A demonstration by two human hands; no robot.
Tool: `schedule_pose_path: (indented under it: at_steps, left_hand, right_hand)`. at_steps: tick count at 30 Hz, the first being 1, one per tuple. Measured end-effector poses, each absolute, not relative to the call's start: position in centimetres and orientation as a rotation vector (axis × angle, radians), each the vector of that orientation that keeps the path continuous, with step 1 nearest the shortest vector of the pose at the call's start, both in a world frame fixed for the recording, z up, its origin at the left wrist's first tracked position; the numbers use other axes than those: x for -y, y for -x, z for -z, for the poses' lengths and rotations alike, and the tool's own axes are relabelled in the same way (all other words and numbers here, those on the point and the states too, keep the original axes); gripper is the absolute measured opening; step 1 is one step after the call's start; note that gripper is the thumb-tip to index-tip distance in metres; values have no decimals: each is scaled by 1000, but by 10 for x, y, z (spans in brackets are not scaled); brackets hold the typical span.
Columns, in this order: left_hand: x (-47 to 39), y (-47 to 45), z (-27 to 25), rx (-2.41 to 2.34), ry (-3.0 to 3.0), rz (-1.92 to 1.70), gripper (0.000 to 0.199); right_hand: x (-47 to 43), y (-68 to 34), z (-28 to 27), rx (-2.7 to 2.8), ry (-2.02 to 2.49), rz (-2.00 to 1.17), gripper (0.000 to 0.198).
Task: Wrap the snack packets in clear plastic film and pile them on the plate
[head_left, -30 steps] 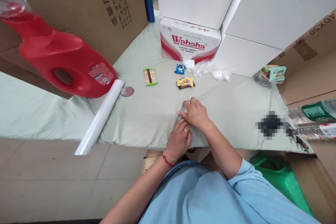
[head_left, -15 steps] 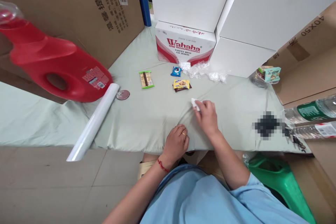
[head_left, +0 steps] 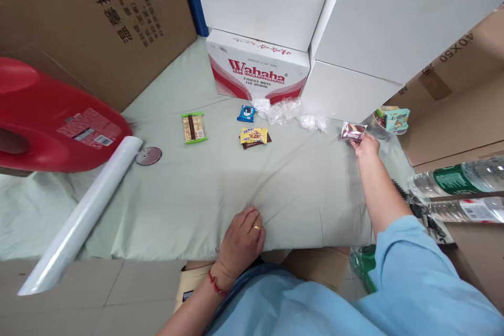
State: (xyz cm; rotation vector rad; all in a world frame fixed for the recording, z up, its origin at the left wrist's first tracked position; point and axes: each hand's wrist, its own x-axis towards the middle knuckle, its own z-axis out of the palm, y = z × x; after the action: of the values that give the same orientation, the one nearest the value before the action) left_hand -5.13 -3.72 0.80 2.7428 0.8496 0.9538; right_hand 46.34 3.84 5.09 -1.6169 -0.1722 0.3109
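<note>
My right hand (head_left: pixel 368 146) is stretched to the far right, its fingers closed on a small snack packet (head_left: pixel 353 130) with a brown and white wrapper. Just beyond it stands a clear plastic bowl (head_left: pixel 381 128) with several snack packs, a teal one (head_left: pixel 397 119) among them. My left hand (head_left: pixel 243 236) lies loosely curled at the table's front edge, with nothing visible in it. On the cloth further back are a yellow cookie packet (head_left: pixel 254 135) on top of a dark brown packet (head_left: pixel 252 144), a blue packet (head_left: pixel 246 113) and a green-ended cracker packet (head_left: pixel 193 127).
Bubble wrap (head_left: pixel 283 111) lies before the Wahaha carton (head_left: pixel 258 71). White boxes (head_left: pixel 358 21) stand behind. To the left are a red jug (head_left: pixel 59 115), a white roll (head_left: pixel 82 215) overhanging the edge, and a round disc (head_left: pixel 148 156). Plastic bottles (head_left: pixel 452 181) lie at right.
My right hand has moved from the table's middle to the far right, by the bowl. The snack packet's printed face now shows; before, something white showed in that hand. The view has shifted right.
</note>
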Motion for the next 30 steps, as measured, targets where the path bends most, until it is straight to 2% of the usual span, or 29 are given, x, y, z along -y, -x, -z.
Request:
schedule_pose_path:
  at_steps: [4, 8, 14, 16, 19, 21, 24, 27, 30]
  left_hand:
    - [37, 50, -11, -869, -2753, -954, 19]
    - [37, 50, -11, -867, -2750, -948, 18]
    - [37, 50, -10, -861, -2751, -929, 18]
    - [36, 50, -10, -857, -2759, -933, 18]
    - [36, 49, -11, -852, -2769, -932, 17]
    - [36, 49, -11, -854, -2771, -931, 17]
    - [37, 48, -11, -864, -2751, -943, 17]
    - [37, 49, -11, -863, -2673, -978, 20]
    - [36, 53, -11, -862, -2467, -1057, 19]
  right_hand:
    - [-84, -475, -50, 130, 1930, -244, 23]
    - [-94, -469, -48, 210, 2180, -80, 17]
    - [-104, -446, -63, 475, 2381, 256, 33]
    - [-116, -434, -66, 667, 2405, 157, 34]
    - [-128, -412, -67, 799, 2365, -41, 24]
    - [-124, -396, -69, 793, 2308, -17, 18]
    - [-98, -364, -71, 755, 1932, -29, 20]
    - [-54, -319, -66, 729, 1383, -479, 33]
    - [-14, -266, -56, 690, 1095, -1028, 44]
